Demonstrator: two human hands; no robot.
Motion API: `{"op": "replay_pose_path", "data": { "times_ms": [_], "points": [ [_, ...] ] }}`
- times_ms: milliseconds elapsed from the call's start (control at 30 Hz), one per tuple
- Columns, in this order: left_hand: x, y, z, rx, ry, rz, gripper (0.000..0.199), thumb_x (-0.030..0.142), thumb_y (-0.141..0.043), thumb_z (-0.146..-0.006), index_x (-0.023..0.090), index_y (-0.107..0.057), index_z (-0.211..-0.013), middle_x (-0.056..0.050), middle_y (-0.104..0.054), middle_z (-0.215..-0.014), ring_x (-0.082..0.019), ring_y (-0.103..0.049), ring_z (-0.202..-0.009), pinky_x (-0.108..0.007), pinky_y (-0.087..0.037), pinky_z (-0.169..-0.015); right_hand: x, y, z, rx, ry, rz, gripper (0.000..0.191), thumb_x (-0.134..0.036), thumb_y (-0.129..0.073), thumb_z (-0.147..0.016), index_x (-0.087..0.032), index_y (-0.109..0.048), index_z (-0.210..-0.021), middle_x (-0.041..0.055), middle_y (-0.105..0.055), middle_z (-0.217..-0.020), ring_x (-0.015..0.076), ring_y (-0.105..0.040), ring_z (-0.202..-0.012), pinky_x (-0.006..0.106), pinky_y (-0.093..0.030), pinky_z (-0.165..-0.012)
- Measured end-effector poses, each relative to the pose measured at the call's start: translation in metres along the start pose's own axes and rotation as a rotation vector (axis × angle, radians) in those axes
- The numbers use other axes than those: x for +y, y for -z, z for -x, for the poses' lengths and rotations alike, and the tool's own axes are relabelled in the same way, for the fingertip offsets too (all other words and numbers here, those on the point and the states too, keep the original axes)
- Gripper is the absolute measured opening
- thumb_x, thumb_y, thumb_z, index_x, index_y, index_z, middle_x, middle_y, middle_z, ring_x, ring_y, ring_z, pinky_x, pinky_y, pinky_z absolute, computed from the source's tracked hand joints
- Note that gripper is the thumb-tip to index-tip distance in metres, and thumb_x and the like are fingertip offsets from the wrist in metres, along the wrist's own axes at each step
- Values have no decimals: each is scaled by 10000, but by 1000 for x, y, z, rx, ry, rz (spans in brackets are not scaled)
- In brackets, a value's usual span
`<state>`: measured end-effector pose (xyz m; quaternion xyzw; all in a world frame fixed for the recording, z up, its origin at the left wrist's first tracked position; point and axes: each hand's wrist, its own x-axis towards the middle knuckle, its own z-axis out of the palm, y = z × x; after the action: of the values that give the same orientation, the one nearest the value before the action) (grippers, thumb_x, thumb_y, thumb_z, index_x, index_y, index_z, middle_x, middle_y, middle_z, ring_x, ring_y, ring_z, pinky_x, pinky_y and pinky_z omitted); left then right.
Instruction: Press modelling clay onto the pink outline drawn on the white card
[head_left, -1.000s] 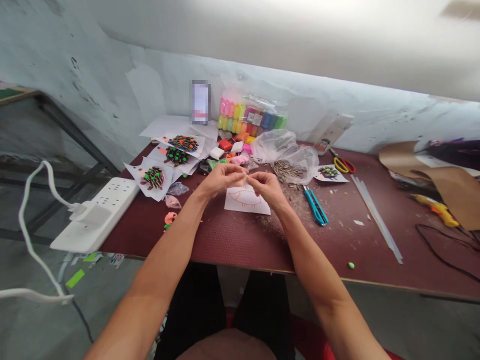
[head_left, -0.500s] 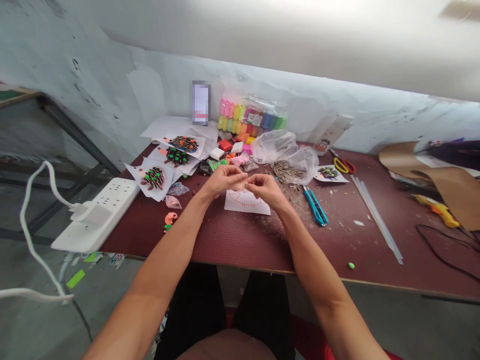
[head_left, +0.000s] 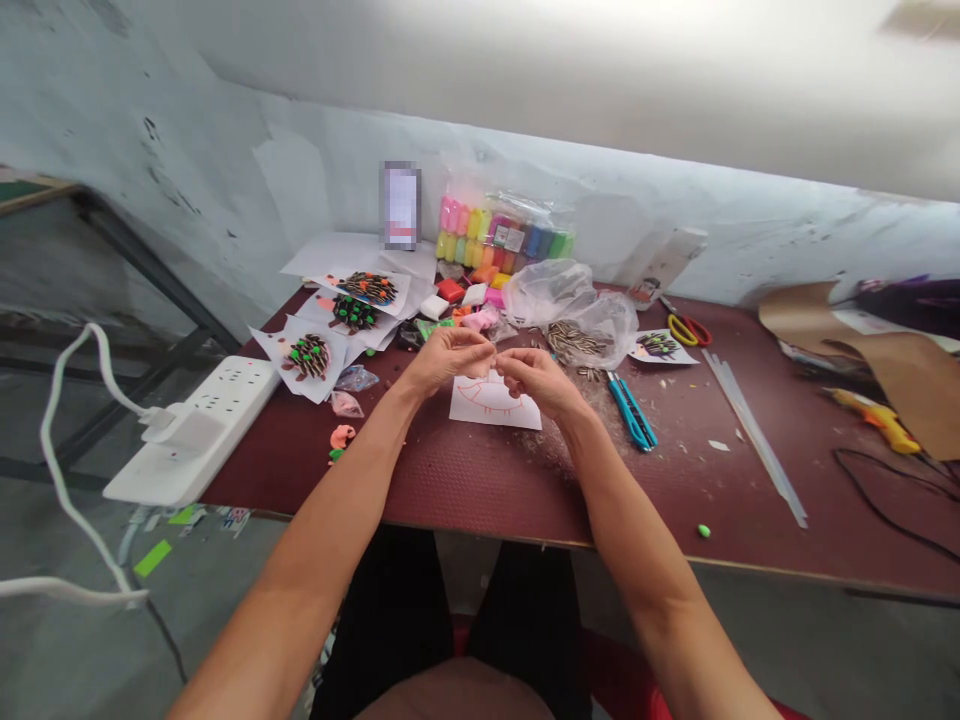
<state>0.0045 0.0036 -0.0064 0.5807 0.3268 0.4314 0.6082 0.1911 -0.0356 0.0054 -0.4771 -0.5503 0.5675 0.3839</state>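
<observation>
My left hand [head_left: 448, 361] and my right hand [head_left: 537, 378] meet fingertip to fingertip above the table. Both are closed in a pinch; whatever lies between the fingers is too small and hidden to name. Just below them rests a white paper [head_left: 495, 412] with an orange outline drawing, its upper part covered by my hands. Beyond my right hand, a clear plastic bag [head_left: 551, 290] stands by a heap of brown seed-like husks [head_left: 574, 340]. Behind my left hand are soft clay pieces, among them a pink lump [head_left: 481, 318] and a red block [head_left: 450, 290].
Finished-looking hedgehog pictures [head_left: 306, 357] lie at left by a white power strip [head_left: 191, 430]. Right of my hands are a blue utility knife [head_left: 632, 412], scissors [head_left: 686, 330], clear glue sticks [head_left: 754, 440] and a yellow glue gun [head_left: 877, 420]. A green clay ball [head_left: 703, 531] sits near the front edge.
My right hand has shifted slightly and its fingers are curled more tightly. A little more of the drawing shows below my hands. The left hand looks nearly the same.
</observation>
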Motion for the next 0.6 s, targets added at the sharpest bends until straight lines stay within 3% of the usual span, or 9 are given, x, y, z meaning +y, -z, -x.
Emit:
{"op": "replay_pose_path", "data": {
  "times_ms": [167,600],
  "points": [
    [-2,-1,-2,24,6,7,382,507,-888,-644,158,-758,-727,-11,-668,-665,-101,-544,-587,-233,-422,-570,3,-1,-1,5,29,-20,463,-625,-807,-678,-191,-668,-757,-68,-478,-581,72,-384,-513,232,-326,-488],
    [-5,-3,-1,34,21,49,412,526,-901,-639,156,-755,-744,-12,-675,-692,-100,-572,-583,-239,-455,-568,3,0,-1,25,44,-12,381,-536,-824,-657,-195,-686,-757,-46,-546,-633,78,-410,-539,232,-348,-497]
  ]
}}
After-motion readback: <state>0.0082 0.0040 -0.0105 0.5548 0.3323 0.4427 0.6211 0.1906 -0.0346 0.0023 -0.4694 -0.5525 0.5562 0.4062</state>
